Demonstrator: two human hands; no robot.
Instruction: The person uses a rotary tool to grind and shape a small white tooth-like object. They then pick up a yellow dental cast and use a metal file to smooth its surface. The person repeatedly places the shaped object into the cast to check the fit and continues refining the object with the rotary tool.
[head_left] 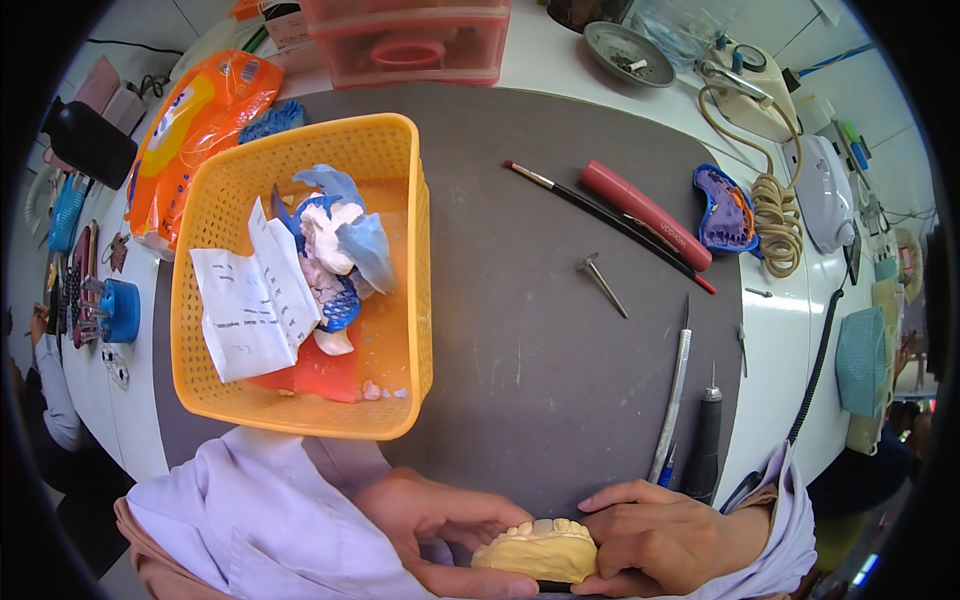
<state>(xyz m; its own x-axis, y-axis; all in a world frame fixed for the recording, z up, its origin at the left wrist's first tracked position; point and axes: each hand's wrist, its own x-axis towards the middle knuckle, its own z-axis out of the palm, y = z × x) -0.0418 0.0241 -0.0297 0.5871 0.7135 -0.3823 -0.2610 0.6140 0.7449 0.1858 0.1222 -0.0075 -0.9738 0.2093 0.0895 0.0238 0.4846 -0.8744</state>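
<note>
A pale yellow plaster dental cast (537,553) with a row of teeth along its top sits at the bottom edge, close to me. My left hand (440,530) grips it from the left, thumb along its lower front and fingers behind. From the right, my right hand (655,535) holds the cast's other side with bent fingers. A dark strip shows beneath the cast; what it is I cannot tell. One tooth near the middle looks greyer than its neighbours.
A yellow basket (423,300) holds impressions and a paper slip (255,300). Right of it on the grey mat lie a brush (600,215), a red tube (645,215), a small rotary bit (602,285), a knife (673,400) and a black handpiece (706,445). A blue impression tray (725,210) lies beyond.
</note>
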